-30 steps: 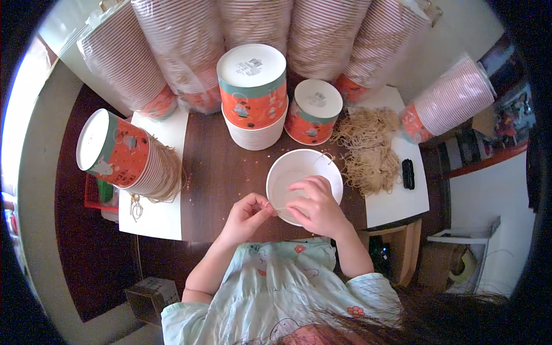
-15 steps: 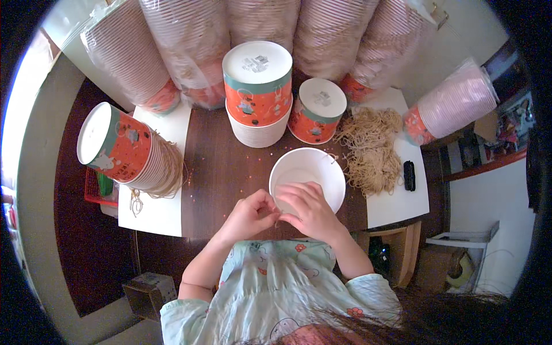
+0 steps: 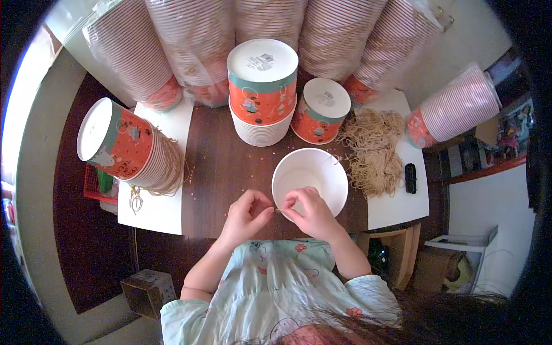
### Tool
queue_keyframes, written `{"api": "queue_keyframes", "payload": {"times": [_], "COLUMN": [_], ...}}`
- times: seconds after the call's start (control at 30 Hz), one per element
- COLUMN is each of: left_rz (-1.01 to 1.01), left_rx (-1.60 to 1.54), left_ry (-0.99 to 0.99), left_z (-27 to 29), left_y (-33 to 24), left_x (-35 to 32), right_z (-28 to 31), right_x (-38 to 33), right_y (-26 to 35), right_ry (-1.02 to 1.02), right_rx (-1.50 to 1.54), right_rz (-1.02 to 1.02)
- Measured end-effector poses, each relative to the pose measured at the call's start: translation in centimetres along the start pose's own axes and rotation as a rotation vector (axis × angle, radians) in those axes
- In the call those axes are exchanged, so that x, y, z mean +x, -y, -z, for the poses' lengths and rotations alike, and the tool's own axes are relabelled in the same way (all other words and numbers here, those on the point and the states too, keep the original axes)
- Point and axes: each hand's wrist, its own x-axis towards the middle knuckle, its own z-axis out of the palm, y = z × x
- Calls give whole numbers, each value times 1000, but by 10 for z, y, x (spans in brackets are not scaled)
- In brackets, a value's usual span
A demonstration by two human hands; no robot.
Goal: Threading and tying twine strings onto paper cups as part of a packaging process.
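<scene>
A white paper bucket (image 3: pixel 307 169) stands upright near the table's front, its inside facing up. A small loop of tan string (image 3: pixel 335 159) shows at its far right rim. By the near left rim, my left hand (image 3: pixel 246 218) is curled with thumb and forefinger pinched together. My right hand (image 3: pixel 311 214) reaches over the near rim, its fingers pinched too. A short bit of tan string (image 3: pixel 278 210) runs between the fingertips of both hands; its ends are hidden by the fingers. To the right of the bucket lies a loose heap of tan strings (image 3: pixel 375 149).
Upside-down orange and teal buckets stand behind, a nested stack (image 3: pixel 261 92) and a shorter one (image 3: pixel 321 111). At left leans a string-draped bucket stack (image 3: pixel 129 144). Plastic-wrapped bucket stacks (image 3: pixel 190 46) line the back. A black object (image 3: pixel 410 178) lies on the right white board (image 3: pixel 397 208).
My hands have drawn slightly apart, and the right fingers have curled in from lying spread over the bucket. The string between the fingertips shows more plainly. The view has shifted a little.
</scene>
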Motion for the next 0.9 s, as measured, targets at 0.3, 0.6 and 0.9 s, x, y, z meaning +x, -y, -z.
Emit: {"api": "queue_keyframes", "payload": {"times": [0.3, 0.6, 0.9], "left_rz": [-138, -332, -348], "left_rx": [157, 200, 175], "left_ry": [-141, -325, -271], "left_z": [-31, -26, -28], "left_y": [14, 3, 1], "left_x": [-14, -9, -4], "right_z": [1, -1, -1], "right_x": [1, 0, -1], "right_y": [1, -3, 0], "right_ry": [-12, -30, -30], "right_rx": [187, 184, 161], "right_rz": [-162, -95, -113]}}
